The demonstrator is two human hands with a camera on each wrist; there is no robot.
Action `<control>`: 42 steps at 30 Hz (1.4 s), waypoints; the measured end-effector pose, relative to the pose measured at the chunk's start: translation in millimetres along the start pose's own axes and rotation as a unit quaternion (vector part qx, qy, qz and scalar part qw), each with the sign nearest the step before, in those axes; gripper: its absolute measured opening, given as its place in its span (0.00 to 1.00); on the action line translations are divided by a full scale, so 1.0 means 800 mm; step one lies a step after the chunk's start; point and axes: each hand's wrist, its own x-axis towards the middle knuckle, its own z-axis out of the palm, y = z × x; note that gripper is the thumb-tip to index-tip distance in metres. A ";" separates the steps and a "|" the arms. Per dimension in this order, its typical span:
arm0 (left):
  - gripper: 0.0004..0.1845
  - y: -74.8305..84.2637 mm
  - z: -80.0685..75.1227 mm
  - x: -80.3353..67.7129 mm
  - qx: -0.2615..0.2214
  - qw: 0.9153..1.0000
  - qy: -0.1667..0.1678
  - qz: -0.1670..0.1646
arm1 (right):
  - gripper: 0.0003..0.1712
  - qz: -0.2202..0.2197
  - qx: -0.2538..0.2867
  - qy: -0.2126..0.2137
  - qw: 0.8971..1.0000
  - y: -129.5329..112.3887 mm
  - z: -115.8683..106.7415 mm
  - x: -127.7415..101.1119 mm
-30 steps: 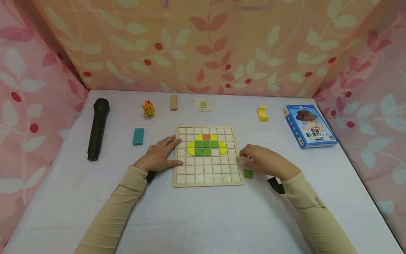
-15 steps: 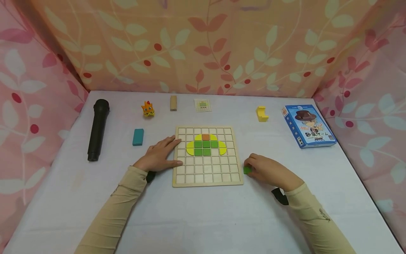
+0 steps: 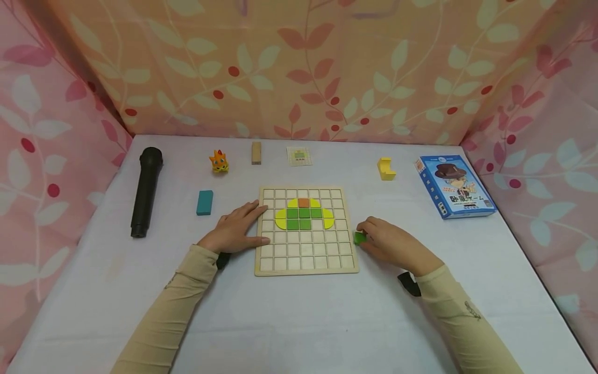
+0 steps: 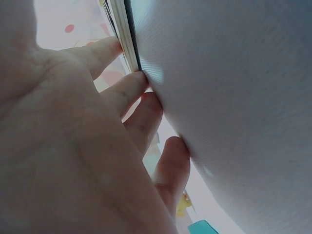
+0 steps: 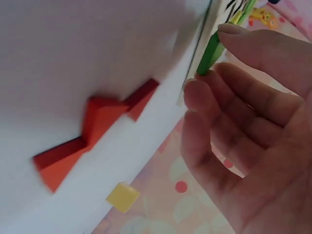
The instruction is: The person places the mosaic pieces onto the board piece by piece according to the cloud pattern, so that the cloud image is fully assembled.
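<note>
A wooden grid board (image 3: pixel 306 264) lies mid-table. Set in its upper half are yellow rounded pieces (image 3: pixel 280 220), several green square tiles (image 3: pixel 304 213) and an orange tile (image 3: pixel 303 202). My left hand (image 3: pixel 233 228) rests at the board's left edge with fingers spread; the left wrist view shows its fingertips (image 4: pixel 176 151) along that edge. Just off the right edge, my right hand (image 3: pixel 394 241) pinches a loose green square tile (image 3: pixel 359 238) between thumb and finger. In the right wrist view that tile (image 5: pixel 210 52) is held tilted, close to the board's side.
Red triangular pieces (image 5: pixel 102 119) show under the right hand. Along the back stand a black microphone (image 3: pixel 147 192), a toy figure (image 3: pixel 219 161), a wooden block (image 3: pixel 256 153), a pattern card (image 3: pixel 299 156), a yellow block (image 3: pixel 386 169) and a blue box (image 3: pixel 455 186). A teal block (image 3: pixel 204 202) lies left.
My right hand came down onto the green tile beside the board, pinched it and has carried it slightly up and toward the board's right edge. The left hand stays in place.
</note>
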 end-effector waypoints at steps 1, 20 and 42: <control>0.46 0.001 0.000 0.000 0.000 1.000 0.000 0.001 | 0.19 -0.003 0.004 0.002 1.000 -0.001 -0.001 0.003; 0.46 0.001 0.000 -0.002 -0.003 1.000 0.002 0.003 | 0.12 -0.133 0.027 0.023 0.991 -0.046 -0.009 0.085; 0.46 0.005 -0.003 -0.001 -0.001 1.000 0.006 -0.001 | 0.09 -0.131 -0.001 0.019 0.991 -0.044 0.004 0.101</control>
